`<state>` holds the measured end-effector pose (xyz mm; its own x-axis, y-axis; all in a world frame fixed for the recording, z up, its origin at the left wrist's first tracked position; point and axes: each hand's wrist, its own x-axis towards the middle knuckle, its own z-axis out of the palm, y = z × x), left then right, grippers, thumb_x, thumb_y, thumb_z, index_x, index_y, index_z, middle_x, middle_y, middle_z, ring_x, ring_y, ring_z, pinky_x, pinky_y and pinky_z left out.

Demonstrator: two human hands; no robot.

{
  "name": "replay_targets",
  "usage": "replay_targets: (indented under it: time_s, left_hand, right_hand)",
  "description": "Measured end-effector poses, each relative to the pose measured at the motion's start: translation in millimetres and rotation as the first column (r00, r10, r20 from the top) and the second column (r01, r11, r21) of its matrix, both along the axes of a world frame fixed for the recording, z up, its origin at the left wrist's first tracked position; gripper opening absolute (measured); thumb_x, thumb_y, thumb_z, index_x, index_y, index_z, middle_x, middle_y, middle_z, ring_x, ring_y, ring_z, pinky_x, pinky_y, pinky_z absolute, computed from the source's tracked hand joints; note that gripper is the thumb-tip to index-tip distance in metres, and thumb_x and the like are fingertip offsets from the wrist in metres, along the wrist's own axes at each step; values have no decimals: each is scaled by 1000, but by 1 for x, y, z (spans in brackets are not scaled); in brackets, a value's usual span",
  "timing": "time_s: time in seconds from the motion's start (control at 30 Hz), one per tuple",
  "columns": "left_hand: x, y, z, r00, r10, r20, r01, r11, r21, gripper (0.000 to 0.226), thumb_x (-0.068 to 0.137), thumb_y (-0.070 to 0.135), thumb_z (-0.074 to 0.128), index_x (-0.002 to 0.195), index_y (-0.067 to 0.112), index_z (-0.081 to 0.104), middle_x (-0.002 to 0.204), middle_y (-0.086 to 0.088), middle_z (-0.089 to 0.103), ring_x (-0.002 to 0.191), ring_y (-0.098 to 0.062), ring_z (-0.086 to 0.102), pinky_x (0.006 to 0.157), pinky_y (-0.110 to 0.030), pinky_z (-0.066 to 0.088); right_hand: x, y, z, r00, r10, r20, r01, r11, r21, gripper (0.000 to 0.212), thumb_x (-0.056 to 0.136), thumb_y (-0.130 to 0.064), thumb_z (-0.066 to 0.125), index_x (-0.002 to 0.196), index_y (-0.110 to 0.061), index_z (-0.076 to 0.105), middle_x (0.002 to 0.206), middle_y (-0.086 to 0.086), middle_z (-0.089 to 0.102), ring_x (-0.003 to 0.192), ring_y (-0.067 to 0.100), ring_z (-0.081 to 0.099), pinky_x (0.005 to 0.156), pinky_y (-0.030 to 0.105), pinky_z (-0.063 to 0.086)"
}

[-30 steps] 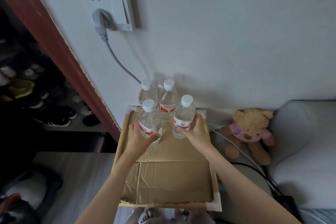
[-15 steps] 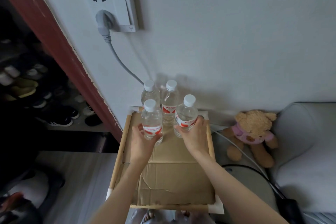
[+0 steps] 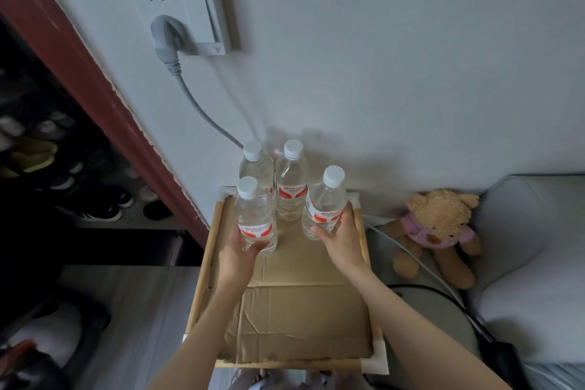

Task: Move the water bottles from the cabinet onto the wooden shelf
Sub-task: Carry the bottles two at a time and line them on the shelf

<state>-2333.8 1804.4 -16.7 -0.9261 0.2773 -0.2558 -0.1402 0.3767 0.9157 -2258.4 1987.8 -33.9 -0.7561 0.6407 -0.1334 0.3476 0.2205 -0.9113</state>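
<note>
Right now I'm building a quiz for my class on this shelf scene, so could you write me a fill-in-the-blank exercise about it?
1. The number of water bottles standing on the wooden shelf is ____.
2. The left hand holds the front left bottle, and the right hand holds the front right bottle; every bottle cap is coloured ____.
3. The shelf top is lined with a sheet of ____.
4. The toy beside the shelf is a teddy ____.

Missing words: four; white; cardboard; bear

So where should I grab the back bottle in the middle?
Probably by its neck, just under the white cap, coming from above. The middle back bottle stands upright, with two held bottles in front and another close at its left, so its sides look hard to reach.
</note>
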Motion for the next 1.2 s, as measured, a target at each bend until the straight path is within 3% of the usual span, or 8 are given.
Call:
replay_targets:
  time_s: [0.17, 0.27, 0.4, 0.53, 0.7, 0.9, 1.1, 1.2]
  left_hand:
    - [-5, -1, 2, 1000, -5, 11, 5, 1000, 16, 46, 76, 12, 71, 107, 38, 49, 96, 11, 66, 90, -6, 59, 74, -21, 42]
    - [-6, 1, 2, 1000, -7, 19, 6, 1000, 26, 46, 77, 11, 70, 109, 37, 49, 101, 6, 66, 95, -10, 59, 82, -27, 41]
    - [-10, 4, 3, 999, -13, 38, 11, 998, 61, 52, 77, 7, 69, 119, 31, 50, 107, 2, 66, 100, -12, 59, 88, -30, 44]
    - [-14, 3, 2, 999, -29, 39, 26, 997, 68, 51, 78, 7, 69, 113, 38, 49, 102, 4, 68, 100, -12, 60, 87, -29, 46]
    - [-16, 3, -2, 998, -24, 60, 19, 996, 82, 48, 77, 7, 69, 103, 43, 52, 98, 14, 67, 99, -8, 61, 85, -27, 46]
    - [-18, 0, -4, 998, -35, 50, 31, 997, 67, 48, 77, 12, 70, 97, 51, 51, 95, 22, 66, 95, 4, 60, 78, -22, 47]
    - [-20, 0, -4, 998, -44, 40, 42, 998, 57, 46, 79, 13, 70, 104, 46, 50, 98, 18, 65, 99, -7, 61, 89, -32, 48]
    - [-20, -1, -3, 998, -53, 32, 51, 997, 50, 46, 78, 15, 71, 98, 51, 50, 97, 19, 65, 103, -12, 60, 91, -34, 47]
  right_hand:
    - [-6, 6, 4, 995, -99, 12, 99, 994, 42, 54, 73, -23, 76, 115, -18, 43, 108, -4, 58, 95, 11, 57, 69, 9, 37]
    - [-14, 10, 10, 993, -116, 14, 115, 992, 52, 56, 74, -21, 76, 119, -13, 45, 109, -4, 57, 94, 10, 56, 71, 10, 38]
    - [-22, 14, 15, 990, -141, 24, 141, 990, 22, 52, 75, -19, 75, 117, -13, 45, 104, -5, 58, 92, 10, 56, 75, 17, 41]
    - [-29, 15, 17, 986, -165, 36, 164, 985, 46, 46, 73, -22, 77, 105, -20, 43, 95, -10, 56, 82, 7, 54, 63, 11, 37]
    - [-36, 15, 17, 983, -180, 36, 178, 982, 68, 46, 72, -25, 78, 99, -22, 41, 94, -9, 57, 83, 10, 55, 71, 23, 40]
    - [-36, 19, 15, 991, -110, 82, 106, 993, 48, 56, 72, -29, 77, 115, -15, 44, 115, 3, 63, 104, 20, 60, 83, 29, 45]
    - [-40, 19, 12, 990, -95, 104, 88, 994, 67, 58, 73, -31, 77, 116, -17, 41, 120, 6, 61, 108, 23, 58, 89, 33, 47]
    - [-42, 19, 10, 991, -97, 89, 92, 994, 58, 59, 71, -29, 78, 116, -17, 43, 118, 5, 61, 107, 22, 59, 87, 31, 49]
